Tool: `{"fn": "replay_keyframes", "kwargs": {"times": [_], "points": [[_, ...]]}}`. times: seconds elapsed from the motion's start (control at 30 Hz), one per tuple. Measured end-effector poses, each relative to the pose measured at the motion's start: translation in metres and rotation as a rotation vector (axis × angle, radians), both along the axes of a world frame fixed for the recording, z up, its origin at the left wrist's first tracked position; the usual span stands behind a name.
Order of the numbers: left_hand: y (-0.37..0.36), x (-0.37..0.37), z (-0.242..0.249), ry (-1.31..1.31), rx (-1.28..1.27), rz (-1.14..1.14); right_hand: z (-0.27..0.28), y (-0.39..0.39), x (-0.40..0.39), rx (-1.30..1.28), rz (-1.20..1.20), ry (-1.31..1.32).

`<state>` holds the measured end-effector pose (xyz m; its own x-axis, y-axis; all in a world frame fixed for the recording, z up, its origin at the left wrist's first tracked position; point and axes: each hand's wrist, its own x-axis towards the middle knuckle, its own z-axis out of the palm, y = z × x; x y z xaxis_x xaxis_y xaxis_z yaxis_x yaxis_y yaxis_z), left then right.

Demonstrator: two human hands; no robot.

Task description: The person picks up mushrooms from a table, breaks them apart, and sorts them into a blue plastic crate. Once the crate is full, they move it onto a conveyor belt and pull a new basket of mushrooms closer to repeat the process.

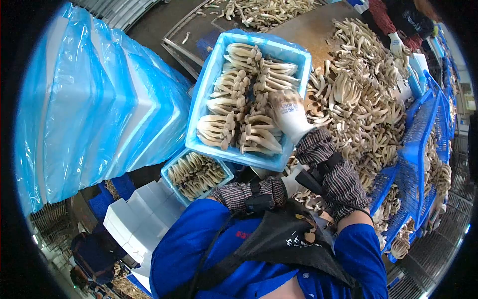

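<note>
Crowded indoor packing floor, evenly and brightly lit. At nine o'clock, a tall stack of white foam boxes [89, 99] sleeved in blue plastic film. At seven o'clock, lower down, smaller white foam boxes [132, 219] piled in steps. At twelve o'clock, a brown worktable [308, 27] with metal rails alongside. At three o'clock, a row of blue mesh crates [423, 129] standing on edge. At five o'clock, ribbed grey flooring [438, 254] beneath.

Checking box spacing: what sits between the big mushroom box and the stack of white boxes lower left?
Head view: a smaller blue-lined box of mushrooms lies between the big mushroom box and the white boxes.
</note>
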<state>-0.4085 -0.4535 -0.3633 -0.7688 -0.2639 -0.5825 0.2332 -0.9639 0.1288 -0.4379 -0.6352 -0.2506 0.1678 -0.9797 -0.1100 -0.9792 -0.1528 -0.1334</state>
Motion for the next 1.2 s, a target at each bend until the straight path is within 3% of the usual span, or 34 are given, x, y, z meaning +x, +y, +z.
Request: {"fn": "replay_keyframes", "kwargs": {"times": [0.07,0.13,0.27,0.3,0.33,0.37,0.4,0.47,0.53,0.57,0.6,0.63,0.67,0.7,0.73,0.77,0.8,0.93,0.97,1.0,1.03,1.07,1.1,1.13,1.17,1.2], "points": [[0.005,0.0,-0.011,0.004,-0.023,0.011,-0.032,-0.006,0.005,-0.022,0.027,0.059],[0.008,-0.004,-0.02,0.004,-0.032,0.032,-0.034,-0.019,0.014,0.09,-0.049,0.026],[0.017,-0.016,-0.046,0.034,-0.05,0.047,-0.015,-0.014,0.01,0.038,-0.064,-0.133],[0.025,-0.024,-0.075,0.074,-0.024,0.07,-0.011,-0.009,0.0,0.014,-0.076,-0.356],[0.043,-0.045,-0.141,0.145,0.095,0.109,-0.006,-0.004,-0.009,-0.015,-0.091,-0.577],[0.028,-0.052,-0.099,0.138,0.373,0.311,0.0,0.0,-0.014,-0.067,-0.161,-0.684],[0.011,-0.007,-0.033,0.14,0.036,0.084,0.005,0.008,-0.021,-0.155,-0.181,-0.597],[-0.003,0.003,0.014,-0.181,-0.239,0.0,0.008,0.018,-0.03,-0.115,-0.208,-0.636],[-0.015,0.009,0.053,-0.15,-0.021,0.089,-0.017,0.027,-0.026,-0.062,0.109,-0.359],[0.008,0.039,-0.023,0.101,-0.433,-0.227,-0.015,0.039,-0.013,-0.167,0.23,-0.321],[0.012,0.029,-0.041,0.157,-0.356,-0.187,-0.011,0.052,0.001,-0.263,0.326,-0.254],[0.008,0.023,-0.039,0.167,-0.255,-0.169,-0.027,0.054,0.015,-0.26,0.202,-0.356],[0.002,0.024,-0.038,0.168,-0.181,-0.181,-0.017,0.051,0.025,0.283,0.084,-0.293],[-0.001,0.02,-0.034,0.161,-0.132,-0.193,0.016,0.047,0.024,0.185,0.196,-0.22],[-0.006,0.024,-0.033,0.179,-0.091,-0.207,-0.022,0.039,0.035,-0.15,0.158,-0.234],[-0.011,0.023,-0.04,0.207,-0.056,-0.22,0.008,0.038,0.036,0.045,0.14,-0.191],[-0.019,0.015,-0.035,0.244,-0.022,-0.242,0.01,0.054,0.032,-0.32,0.117,-0.087],[-0.034,0.012,-0.101,0.576,0.264,-0.376,-0.003,0.116,-0.031,-0.557,-0.126,-0.714],[-0.029,-0.003,-0.027,0.309,-0.13,-0.159,0.012,0.153,-0.051,-0.852,-0.28,-0.666],[-0.025,-0.018,0.055,-0.103,-0.525,-0.048,-0.015,0.186,-0.073,-0.945,-0.573,-0.561],[-0.027,-0.019,0.047,-0.233,-0.76,-0.099,-0.017,0.227,-0.105,-0.878,-0.808,-0.687],[-0.032,-0.019,0.032,-0.369,-0.996,-0.147,0.002,0.258,-0.12,-1.033,-0.933,-0.638],[-0.032,-0.021,0.014,-0.346,-1.031,-0.077,-0.129,0.323,-0.164,-0.814,-1.028,-0.299],[-0.031,-0.02,0.023,-0.741,-1.838,-0.061,-0.25,0.384,-0.205,-0.599,-1.062,0.049],[-0.027,-0.025,0.032,-0.789,-2.004,0.013,-0.168,0.392,-0.201,-0.503,-1.233,-0.371],[-0.021,-0.032,0.041,-0.833,-2.17,0.093,-0.151,0.394,-0.204,-0.462,-1.291,-0.536]]}}
